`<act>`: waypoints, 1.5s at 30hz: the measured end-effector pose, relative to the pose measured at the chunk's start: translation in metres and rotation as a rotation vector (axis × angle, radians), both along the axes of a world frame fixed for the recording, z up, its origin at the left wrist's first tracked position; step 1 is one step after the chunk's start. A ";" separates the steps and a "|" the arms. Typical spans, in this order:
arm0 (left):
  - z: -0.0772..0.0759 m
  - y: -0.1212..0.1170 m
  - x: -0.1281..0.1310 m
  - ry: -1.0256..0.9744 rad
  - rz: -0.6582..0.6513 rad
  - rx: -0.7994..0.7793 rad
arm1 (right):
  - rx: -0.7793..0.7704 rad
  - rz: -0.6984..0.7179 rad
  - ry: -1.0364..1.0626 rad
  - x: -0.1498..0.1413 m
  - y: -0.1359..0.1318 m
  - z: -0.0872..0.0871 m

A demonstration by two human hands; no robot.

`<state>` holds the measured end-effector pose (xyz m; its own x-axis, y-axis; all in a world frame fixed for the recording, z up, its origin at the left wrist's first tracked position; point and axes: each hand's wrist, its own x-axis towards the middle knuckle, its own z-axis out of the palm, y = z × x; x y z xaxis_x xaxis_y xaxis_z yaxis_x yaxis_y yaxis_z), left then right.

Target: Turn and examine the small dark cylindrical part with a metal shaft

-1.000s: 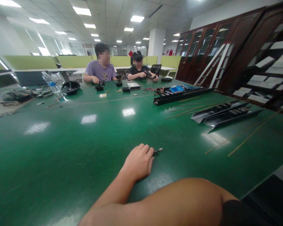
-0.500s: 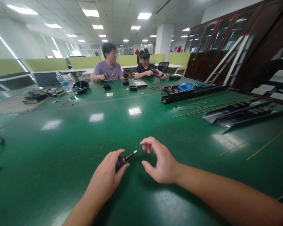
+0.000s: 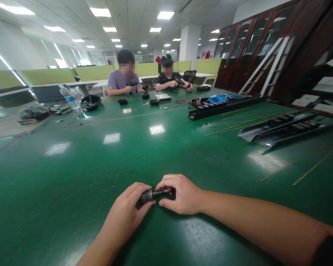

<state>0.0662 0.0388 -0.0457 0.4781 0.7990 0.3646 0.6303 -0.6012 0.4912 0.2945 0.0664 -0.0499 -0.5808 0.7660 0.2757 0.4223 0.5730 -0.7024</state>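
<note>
My left hand is closed around a dark cylindrical metal part, low over the green table. A thin ridged shaft with a silver end sticks out of this part towards the right. Around the shaft curves my right hand, its fingers behind and over the tip. The right thumb stays below the shaft, apart from the fingers, so the hand is partly open. Whether the right fingertips touch the shaft is hard to see.
Across the green table sit two people handling dark tools. Small black trays and a black bowl lie before them. To the right are long black channels, thin rods and a ladder. A plastic bottle stands left.
My right hand has moved left and slightly down, up to the shaft. The part in my left hand has turned from slanting upward to nearly level and now shows more of its body.
</note>
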 end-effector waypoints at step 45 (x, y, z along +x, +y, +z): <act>0.000 -0.006 0.000 -0.108 0.068 -0.076 | -0.031 -0.027 0.043 -0.004 0.000 -0.003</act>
